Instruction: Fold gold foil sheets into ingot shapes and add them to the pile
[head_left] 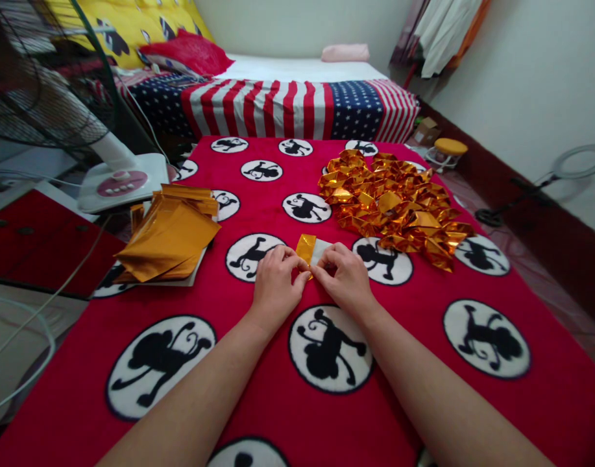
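Cloth, red plush with black-on-white monkey medallions: covers the work surface. At its right, a broad heap of shiny, angular orange-gold foil pieces; at its left, a flat stack of orange-gold foil sheets. Left hand and right hand: thumbs and forefingers pinch the near edge of a small gold-and-pale-grey foil piece, between heap and stack. Assessment: light, matched pressure and squared edges should give a crisp crease without tearing.

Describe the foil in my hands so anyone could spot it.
On the red monkey-print blanket, find the left hand and right hand. At their fingertips is a small foil piece, gold beside pale grey. Unlike the flat foil stack and crinkled foil pile, it is the one being held.
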The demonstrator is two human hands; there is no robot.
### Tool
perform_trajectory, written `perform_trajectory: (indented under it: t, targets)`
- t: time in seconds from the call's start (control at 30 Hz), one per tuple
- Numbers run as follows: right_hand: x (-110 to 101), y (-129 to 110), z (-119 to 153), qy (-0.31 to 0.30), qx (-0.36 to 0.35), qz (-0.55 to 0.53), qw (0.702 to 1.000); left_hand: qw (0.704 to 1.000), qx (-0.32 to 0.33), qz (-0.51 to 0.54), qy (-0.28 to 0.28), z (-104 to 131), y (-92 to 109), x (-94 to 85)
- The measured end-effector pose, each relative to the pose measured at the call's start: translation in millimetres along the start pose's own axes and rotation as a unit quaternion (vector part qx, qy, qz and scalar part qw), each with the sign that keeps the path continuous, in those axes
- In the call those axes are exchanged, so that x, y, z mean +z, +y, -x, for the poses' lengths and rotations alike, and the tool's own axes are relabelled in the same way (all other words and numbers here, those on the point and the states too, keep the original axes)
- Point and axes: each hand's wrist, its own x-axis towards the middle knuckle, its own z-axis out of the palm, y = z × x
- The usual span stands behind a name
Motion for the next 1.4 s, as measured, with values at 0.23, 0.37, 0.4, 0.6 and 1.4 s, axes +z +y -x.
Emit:
perform_trajectory:
  t: [0.23,0.37,0.4,0.6,1.4]
  targets:
    - [0.7,1.0,0.4,0.002,0.0,-0.001,1.0,1.0,0.003,0.002,0.004,-0.2,-1.3,0.3]
    - [0.6,0.8,0.2,0.003,-0.001,-0.001,1.0,1.0,0.001,0.001,0.001,0.0,-1.0,0.2]
    - [0.4,0.7,0.2,0.002,-0.001,-0.001,1.0,1.0,0.0,0.0,0.002,0.0,-1.0,0.3]
    - [1.5,1.6,0.3,0.002,-0.002,0.005,1.0,1.0,0.009,-0.004,0.008,-0.3,-1.6,1.1]
    - [-0.8,-0.9,-0.1,-0.006,0.002,0.002,1.0,1.0,0.007,-0.006,0.003,0.8,-0.1,-0.1]
